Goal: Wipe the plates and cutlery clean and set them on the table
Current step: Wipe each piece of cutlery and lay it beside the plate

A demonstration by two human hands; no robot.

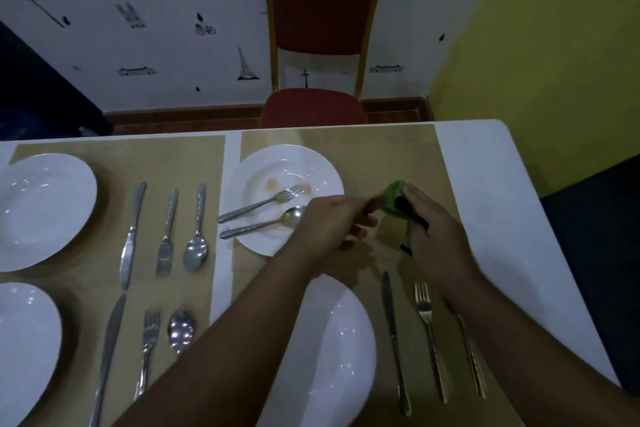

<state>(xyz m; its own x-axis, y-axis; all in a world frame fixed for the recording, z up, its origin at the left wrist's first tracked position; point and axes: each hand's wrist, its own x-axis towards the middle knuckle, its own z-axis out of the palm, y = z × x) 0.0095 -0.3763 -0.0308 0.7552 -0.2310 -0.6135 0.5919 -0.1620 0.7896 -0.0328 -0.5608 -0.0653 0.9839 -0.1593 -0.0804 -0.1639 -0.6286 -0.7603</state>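
- Right hand (pixel 434 224) fingers lie together over the green cloth (pixel 394 199), which is bunched in its grip.
- The cloth wraps one end of a cutlery piece (pixel 372 205), too blurry to say which kind.
- Left hand (pixel 329 218) fingers are curled tight on the other end, just right of the dirty plate (pixel 323 166).
- A fork (pixel 258 206) and spoon (pixel 263 225) lie across that plate, with their handles poking off its left rim.
- A clean plate (pixel 346 357) sits nearer, partly under the left forearm.

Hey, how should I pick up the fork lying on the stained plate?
Pinch the fork by its handle end, coming from the left: it overhangs the stained plate's left rim, clear of the spoon, while the tines lie in the well.
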